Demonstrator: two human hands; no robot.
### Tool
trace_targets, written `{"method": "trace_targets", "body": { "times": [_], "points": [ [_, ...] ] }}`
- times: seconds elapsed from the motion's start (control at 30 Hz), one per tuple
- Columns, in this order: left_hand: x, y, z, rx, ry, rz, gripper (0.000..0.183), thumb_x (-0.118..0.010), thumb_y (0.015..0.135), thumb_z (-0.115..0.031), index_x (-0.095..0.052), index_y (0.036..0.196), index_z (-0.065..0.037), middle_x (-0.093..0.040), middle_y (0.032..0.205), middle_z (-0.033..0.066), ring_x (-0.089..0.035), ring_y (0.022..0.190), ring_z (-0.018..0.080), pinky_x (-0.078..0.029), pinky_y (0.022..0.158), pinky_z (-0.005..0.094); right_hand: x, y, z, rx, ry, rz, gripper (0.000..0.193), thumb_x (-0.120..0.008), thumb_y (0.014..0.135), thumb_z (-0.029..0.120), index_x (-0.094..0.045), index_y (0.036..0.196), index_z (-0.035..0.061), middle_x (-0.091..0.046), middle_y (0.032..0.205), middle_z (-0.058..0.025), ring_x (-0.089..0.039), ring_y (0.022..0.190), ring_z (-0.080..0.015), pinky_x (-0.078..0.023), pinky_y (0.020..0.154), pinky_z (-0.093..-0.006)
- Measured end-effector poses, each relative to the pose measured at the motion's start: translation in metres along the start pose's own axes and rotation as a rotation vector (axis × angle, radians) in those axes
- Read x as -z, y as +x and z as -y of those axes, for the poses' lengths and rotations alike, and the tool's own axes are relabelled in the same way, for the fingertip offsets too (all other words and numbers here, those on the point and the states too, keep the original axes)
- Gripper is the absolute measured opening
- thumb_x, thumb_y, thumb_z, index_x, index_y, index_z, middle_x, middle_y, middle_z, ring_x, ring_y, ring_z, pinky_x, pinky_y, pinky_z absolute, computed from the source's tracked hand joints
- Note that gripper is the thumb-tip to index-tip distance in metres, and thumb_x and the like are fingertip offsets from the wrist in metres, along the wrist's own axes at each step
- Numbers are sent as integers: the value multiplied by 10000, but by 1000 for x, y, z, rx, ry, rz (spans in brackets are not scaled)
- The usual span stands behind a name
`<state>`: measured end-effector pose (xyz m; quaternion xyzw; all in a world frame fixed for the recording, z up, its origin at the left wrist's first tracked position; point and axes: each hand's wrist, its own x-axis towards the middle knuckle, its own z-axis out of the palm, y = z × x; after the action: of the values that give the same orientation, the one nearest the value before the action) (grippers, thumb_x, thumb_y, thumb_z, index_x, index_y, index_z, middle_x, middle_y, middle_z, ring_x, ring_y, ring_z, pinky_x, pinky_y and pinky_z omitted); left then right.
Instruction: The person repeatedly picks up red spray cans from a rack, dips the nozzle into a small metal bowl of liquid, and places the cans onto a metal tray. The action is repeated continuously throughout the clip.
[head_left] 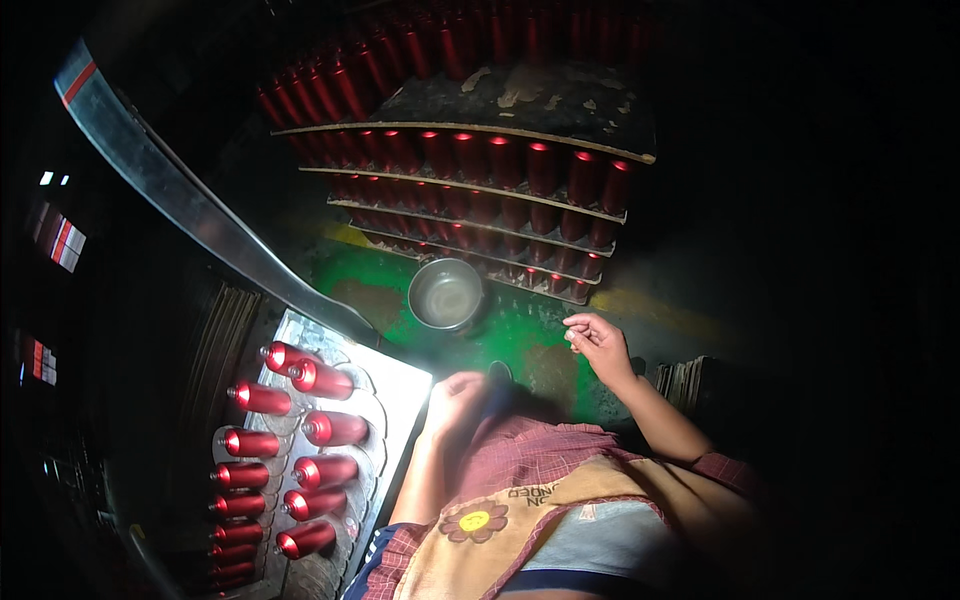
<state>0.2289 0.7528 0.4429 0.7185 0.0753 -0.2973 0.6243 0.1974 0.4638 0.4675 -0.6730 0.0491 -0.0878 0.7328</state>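
Tan cloth makes up the front of one apron (590, 475), bearing a single brown flower with a yellow centre. Just past it, the person's left hand (458, 395) is curled beside the conveyor; its fingers are blurred and turned away, so I cannot tell whether it grips anything. The right hand (597, 340) is raised, thumb and fingers loosely bent with nothing between them.

To the left, glossy red metal cylindrical bottles (337, 428) with narrow necks lie on their sides along a silvery metal conveyor (408, 385), necks pointing left. The nearer row has five; the outer one shows at least five clearly before crowding past counting. They look light, stiff and rather slippery, and the finish would probably scratch or dent. A wrap around the mid-body should hold best, with the neck as a second hold.

Farther out, one round grey metal pan (447, 265) sits over green flooring (520, 310). Beyond it rises a rack of stacked flat boards (540, 95), four edges discernible, carrying upright red bottles (541, 168) too many and too dim to count.
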Motion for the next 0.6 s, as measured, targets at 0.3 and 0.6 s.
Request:
{"method": "trace_targets", "body": {
  "times": [0.3, 0.6],
  "points": [
    [29, 237, -98, -171, 72, 289, 231, -635, 954, -120, -683, 1166, -43, -716, 962, 3, -617, 801, 45, -464, 695, 203, 30, 166, 10, 67, -117, -297, 181, -642, 917, 14, -670, 1095, 26, -650, 875, 4, -575, 743, -55, -472, 680, -208],
    [86, 395, -403, -971, 285, -30, 446, -709, 848, -58, -614, 1284, -78, -621, 1088, 52, -587, 931, 136, -490, 826, 265, 73, 378, 124, 278, -698, -164, 431, -697, 885, 113, -606, 1306, 134, -472, 1348, -94, -524, 1202, -204, -519, 904, -311]
  ]
}}
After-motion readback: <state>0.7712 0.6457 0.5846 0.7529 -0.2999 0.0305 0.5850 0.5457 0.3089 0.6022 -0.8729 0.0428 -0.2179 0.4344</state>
